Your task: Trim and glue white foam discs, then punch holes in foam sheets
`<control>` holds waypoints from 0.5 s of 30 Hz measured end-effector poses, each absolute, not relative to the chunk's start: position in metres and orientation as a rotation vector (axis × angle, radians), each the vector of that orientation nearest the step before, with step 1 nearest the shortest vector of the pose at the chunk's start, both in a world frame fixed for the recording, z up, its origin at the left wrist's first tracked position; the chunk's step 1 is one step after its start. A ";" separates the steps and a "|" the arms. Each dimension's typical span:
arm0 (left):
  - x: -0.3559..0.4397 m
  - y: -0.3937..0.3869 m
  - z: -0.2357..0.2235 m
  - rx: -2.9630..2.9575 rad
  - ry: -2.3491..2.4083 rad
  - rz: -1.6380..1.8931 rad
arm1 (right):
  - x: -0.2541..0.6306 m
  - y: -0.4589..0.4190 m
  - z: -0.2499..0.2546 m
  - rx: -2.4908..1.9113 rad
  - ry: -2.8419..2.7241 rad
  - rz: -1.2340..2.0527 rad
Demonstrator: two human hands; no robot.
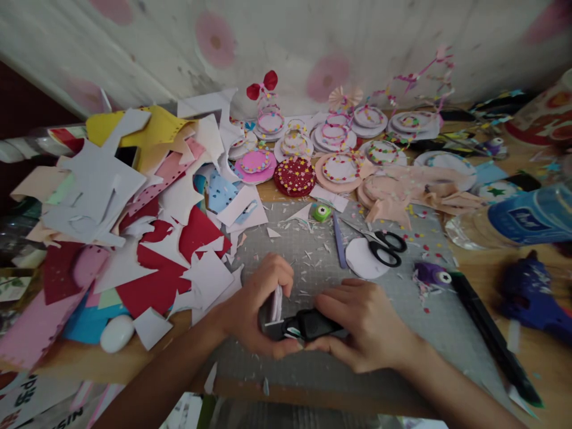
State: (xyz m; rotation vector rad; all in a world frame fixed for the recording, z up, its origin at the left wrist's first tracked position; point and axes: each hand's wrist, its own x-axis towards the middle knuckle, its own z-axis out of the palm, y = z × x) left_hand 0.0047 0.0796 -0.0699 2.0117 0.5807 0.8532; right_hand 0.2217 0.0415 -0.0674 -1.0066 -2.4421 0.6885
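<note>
My left hand (pixel 263 310) is closed around a pale pinkish-white layered disc (pixel 277 304), held edge-on between thumb and fingers. In my right hand (pixel 361 325) is a black stapler-like tool (pixel 310 325); its front end meets the disc's lower edge, and my left thumb is beside it. Both hands are above the grey cutting mat (pixel 308 381). Beyond them lie black-handled scissors (pixel 386 247), a white paper circle (pixel 364 259), a lilac stick (pixel 338 241) and a green craft punch (pixel 322 212).
Paper scraps (pixel 156 256) pile up at the left, near a white egg-shaped object (pixel 117 333). Several decorated paper tiers, including a red disc (pixel 295 176), line the back. At the right are a purple punch (pixel 432 275), a bottle (pixel 527 217) and a blue glue gun (pixel 531 292).
</note>
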 end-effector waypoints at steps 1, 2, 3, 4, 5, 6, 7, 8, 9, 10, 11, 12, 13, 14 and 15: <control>0.005 0.080 -0.070 2.012 0.586 0.851 | 0.222 0.041 -0.067 -1.009 -2.440 0.687; 0.005 0.079 -0.070 2.012 0.590 0.848 | 0.222 0.041 -0.067 -1.017 -2.435 0.682; 0.005 0.079 -0.071 2.011 0.591 0.848 | 0.222 0.041 -0.068 -1.024 -2.429 0.678; 0.005 0.079 -0.071 2.012 0.589 0.850 | 0.222 0.041 -0.068 -1.030 -2.424 0.673; 0.005 0.079 -0.071 2.013 0.585 0.856 | 0.221 0.041 -0.068 -1.033 -2.420 0.668; 0.005 0.079 -0.071 2.015 0.580 0.861 | 0.221 0.042 -0.068 -1.034 -2.419 0.663; 0.005 0.078 -0.072 2.016 0.577 0.865 | 0.221 0.042 -0.068 -1.035 -2.420 0.657; 0.005 0.078 -0.072 2.015 0.575 0.867 | 0.221 0.042 -0.068 -1.034 -2.424 0.650; 0.005 0.078 -0.072 2.013 0.577 0.867 | 0.221 0.042 -0.068 -1.038 -2.428 0.639; 0.005 0.077 -0.071 2.009 0.577 0.865 | 0.221 0.042 -0.068 -1.044 -2.430 0.625; 0.005 0.077 -0.071 2.006 0.579 0.865 | 0.221 0.042 -0.068 -1.049 -2.431 0.609; 0.005 0.077 -0.071 2.004 0.579 0.865 | 0.221 0.041 -0.068 -1.052 -2.430 0.593; 0.005 0.077 -0.071 2.004 0.578 0.866 | 0.221 0.041 -0.068 -1.053 -2.427 0.579; 0.005 0.077 -0.070 2.005 0.579 0.866 | 0.221 0.041 -0.068 -1.052 -2.422 0.569; 0.005 0.077 -0.070 2.005 0.580 0.866 | 0.221 0.040 -0.068 -1.050 -2.416 0.561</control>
